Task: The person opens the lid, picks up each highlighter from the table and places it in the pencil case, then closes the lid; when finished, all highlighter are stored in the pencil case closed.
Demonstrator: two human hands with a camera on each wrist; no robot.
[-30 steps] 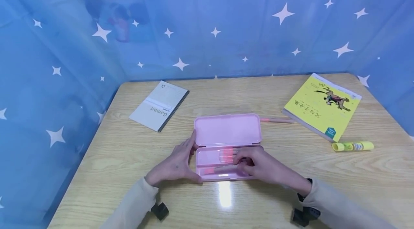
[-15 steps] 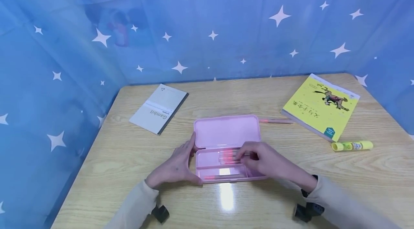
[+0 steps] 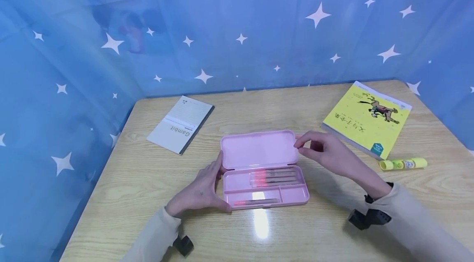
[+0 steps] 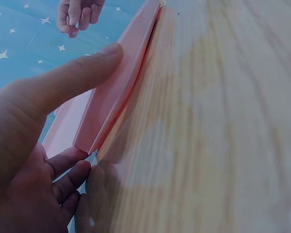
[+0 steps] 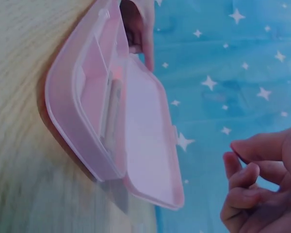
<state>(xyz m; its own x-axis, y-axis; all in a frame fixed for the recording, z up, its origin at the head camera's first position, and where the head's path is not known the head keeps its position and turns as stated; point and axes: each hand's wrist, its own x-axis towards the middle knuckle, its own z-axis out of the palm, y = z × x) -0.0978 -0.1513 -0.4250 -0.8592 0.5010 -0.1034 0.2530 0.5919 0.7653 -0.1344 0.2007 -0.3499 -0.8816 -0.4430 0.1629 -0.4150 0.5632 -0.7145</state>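
Observation:
A pink pencil case [image 3: 294, 199] lies with its lid [image 3: 259, 149] folded back. Several pens [image 3: 279, 179] with pinkish ends lie in its long rear compartment. One more pen [image 3: 259, 202] lies in the front left compartment. At the case's left end my left hand [image 3: 200, 191] holds it, thumb on the front wall and fingers around the back corner. My right hand [image 3: 329, 155] hovers beside the lid's right edge, fingers loosely bent, thumb and forefinger close together with nothing between them. Under it, mostly hidden, is a loose pen [image 3: 299, 136] on the table.
A grey notebook [image 3: 180, 125] lies at the back left of the wooden table [image 3: 148, 179]. At the right are a yellow book [image 3: 364, 120] and a yellow glue stick [image 3: 403, 164]. A blue star-patterned curtain [image 3: 222, 40] hangs behind.
My right hand has let go of a pen in the front left compartment, risen out of the case and moved back and right, over the loose pen. My left hand has stayed put.

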